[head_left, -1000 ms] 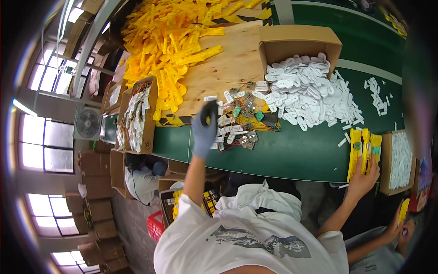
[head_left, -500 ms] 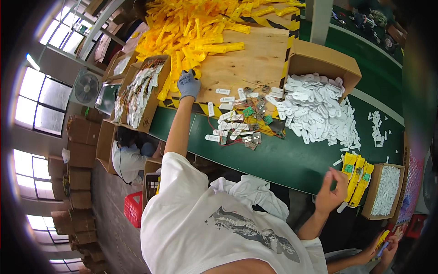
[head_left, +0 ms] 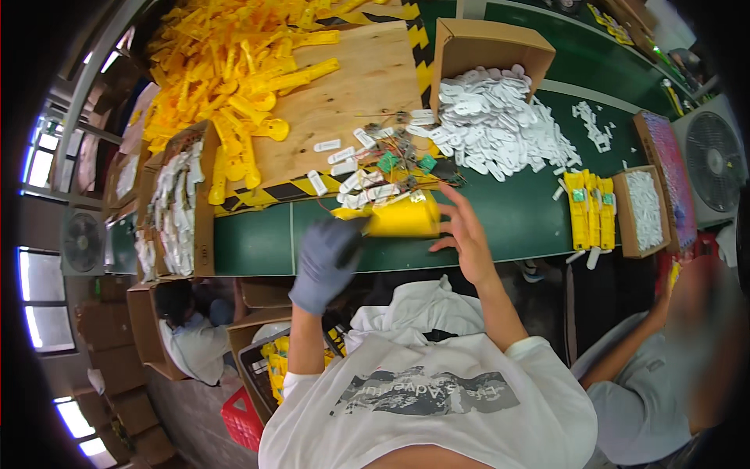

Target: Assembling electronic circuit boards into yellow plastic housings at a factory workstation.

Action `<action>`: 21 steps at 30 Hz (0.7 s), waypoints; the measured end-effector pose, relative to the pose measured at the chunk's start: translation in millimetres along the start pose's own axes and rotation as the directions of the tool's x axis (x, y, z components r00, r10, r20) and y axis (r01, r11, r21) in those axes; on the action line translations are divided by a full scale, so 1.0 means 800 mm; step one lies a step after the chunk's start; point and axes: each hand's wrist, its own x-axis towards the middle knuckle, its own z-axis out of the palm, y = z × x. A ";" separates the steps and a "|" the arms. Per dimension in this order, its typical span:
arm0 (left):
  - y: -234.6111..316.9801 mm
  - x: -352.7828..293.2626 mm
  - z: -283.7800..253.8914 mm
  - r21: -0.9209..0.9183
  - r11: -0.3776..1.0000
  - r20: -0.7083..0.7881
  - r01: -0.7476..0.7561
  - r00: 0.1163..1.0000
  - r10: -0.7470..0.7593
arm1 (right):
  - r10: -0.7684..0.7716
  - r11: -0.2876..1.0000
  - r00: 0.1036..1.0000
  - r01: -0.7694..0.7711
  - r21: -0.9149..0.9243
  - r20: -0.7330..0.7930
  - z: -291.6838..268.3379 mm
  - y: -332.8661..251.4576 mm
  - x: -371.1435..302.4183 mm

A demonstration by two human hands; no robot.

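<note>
My left hand (head_left: pixel 326 262), in a grey glove, is closed on one end of a yellow plastic casing (head_left: pixel 405 216), which is smeared by motion. My bare right hand (head_left: pixel 465 237) is beside the casing's wide end with its fingers spread; whether a fingertip touches it, I cannot tell. Just beyond the casing lie small white oval covers (head_left: pixel 342 166), wires and green circuit boards (head_left: pixel 388 162) in a loose heap. A big pile of similar yellow casings (head_left: pixel 226 59) spreads over the wooden board (head_left: pixel 351 86) at the far left.
A tipped cardboard box (head_left: pixel 496 43) spills white covers (head_left: pixel 500 117) onto the green table (head_left: pixel 258 242). Yellow casings with boards (head_left: pixel 590 207) stand in a row at right, beside a box of small white parts (head_left: pixel 644 209). At left is a box of wired white packets (head_left: pixel 176 207). Co-workers sit on both sides.
My left hand has come back from the yellow pile with a casing. My right hand has moved left from the row of filled casings toward it. The view has shifted.
</note>
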 end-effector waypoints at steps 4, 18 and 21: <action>0.016 -0.040 0.052 0.033 0.963 -0.050 -0.269 0.961 0.270 | 0.267 0.945 0.943 -0.216 -0.247 0.197 0.018 -0.012 -0.015; 0.084 -0.063 0.135 -0.925 -0.294 0.368 0.239 0.753 -0.546 | -0.207 0.638 0.957 0.291 -0.713 0.206 0.049 -0.008 -0.026; 0.083 -0.059 0.136 -0.918 -0.366 0.347 0.154 0.761 -0.548 | -0.476 0.460 0.875 0.331 -0.824 0.086 0.016 -0.025 0.011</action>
